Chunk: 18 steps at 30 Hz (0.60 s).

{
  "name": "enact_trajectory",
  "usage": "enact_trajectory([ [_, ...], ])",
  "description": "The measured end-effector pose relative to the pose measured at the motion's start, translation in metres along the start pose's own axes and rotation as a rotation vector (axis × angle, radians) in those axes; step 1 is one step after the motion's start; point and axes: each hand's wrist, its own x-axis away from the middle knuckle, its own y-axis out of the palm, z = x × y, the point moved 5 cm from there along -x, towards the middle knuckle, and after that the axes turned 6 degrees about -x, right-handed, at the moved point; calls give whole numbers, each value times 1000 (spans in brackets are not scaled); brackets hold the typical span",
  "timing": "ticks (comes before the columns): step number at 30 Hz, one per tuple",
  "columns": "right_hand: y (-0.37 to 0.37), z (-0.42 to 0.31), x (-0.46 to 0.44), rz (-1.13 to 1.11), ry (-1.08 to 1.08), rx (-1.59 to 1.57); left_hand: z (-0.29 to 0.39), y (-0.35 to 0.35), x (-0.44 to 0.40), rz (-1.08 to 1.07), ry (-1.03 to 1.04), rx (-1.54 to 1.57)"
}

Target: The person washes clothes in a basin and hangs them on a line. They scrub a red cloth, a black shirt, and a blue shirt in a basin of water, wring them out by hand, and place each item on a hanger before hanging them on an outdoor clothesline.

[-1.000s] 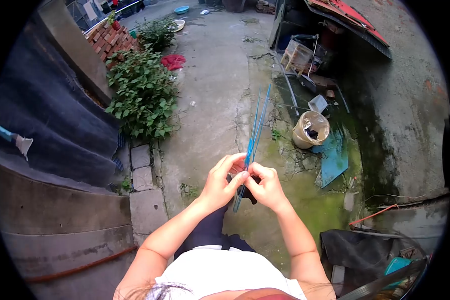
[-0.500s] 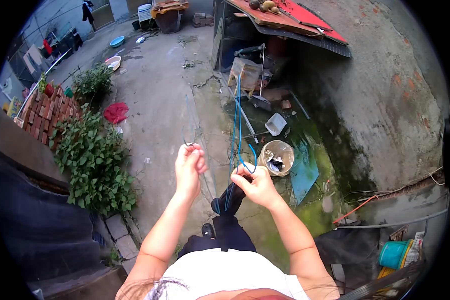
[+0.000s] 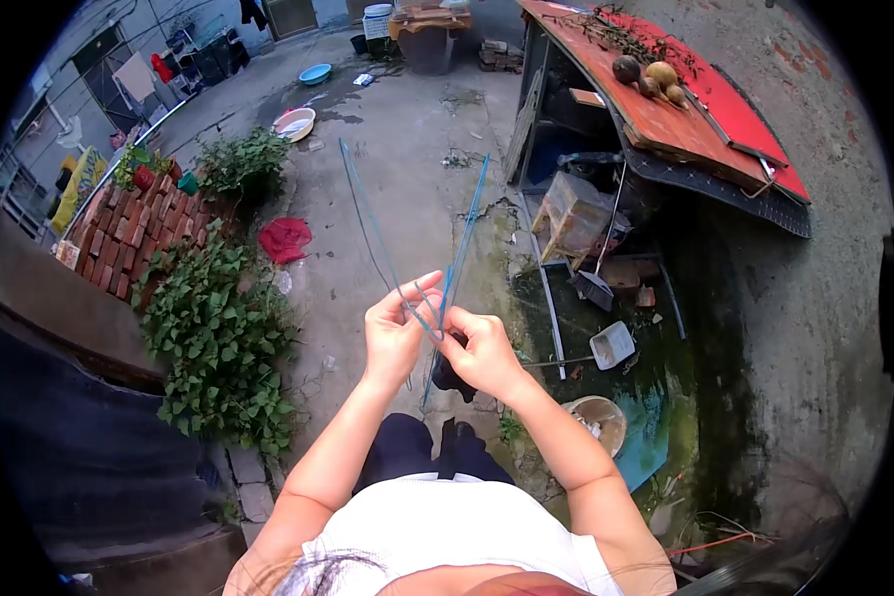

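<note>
Thin wire hangers are in both hands in front of the body. My left hand [image 3: 397, 333] has its fingers around a grey-blue wire hanger [image 3: 366, 221] that points up and left. Close beside it on the right, my right hand [image 3: 475, 348] pinches a blue wire hanger [image 3: 470, 226], pointing up and slightly right. The hooked ends cross between the fingertips, near the hands' meeting point. Some wire also runs down below both hands. Which wires touch there cannot be made out.
A leafy bush [image 3: 219, 348] and stacked bricks [image 3: 129, 238] stand at left, a red cloth [image 3: 285, 240] beside them. At right are a board-covered shelter [image 3: 656, 119], a wooden stool [image 3: 576, 214], a dustpan [image 3: 612, 346] and a bucket [image 3: 606, 417]. Basins lie farther ahead.
Half a second ago the hands were apart; now they are together with the wires crossing between them. The view has shifted, so the bush and shelter appear farther right.
</note>
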Motion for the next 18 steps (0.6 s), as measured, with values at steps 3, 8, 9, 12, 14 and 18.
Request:
enact_trajectory([
  [3,-14,24,-66,16,-32,-10,-9,9,-63,-41,92,-6],
  [8,-27,72,-189,-24,-92,133,-53,1,-186,40,145,-213],
  [9,-28,80,-218,-3,-128,55,-53,-4,-216,85,142,-224],
  [12,-44,111,-297,-52,149,44,-52,-30,-304,141,174,-148],
  [14,-71,124,-355,32,248,-39,-42,-57,-363,180,195,-249],
  [18,-122,124,-465,161,194,-189,-29,-109,-460,155,210,-250],
])
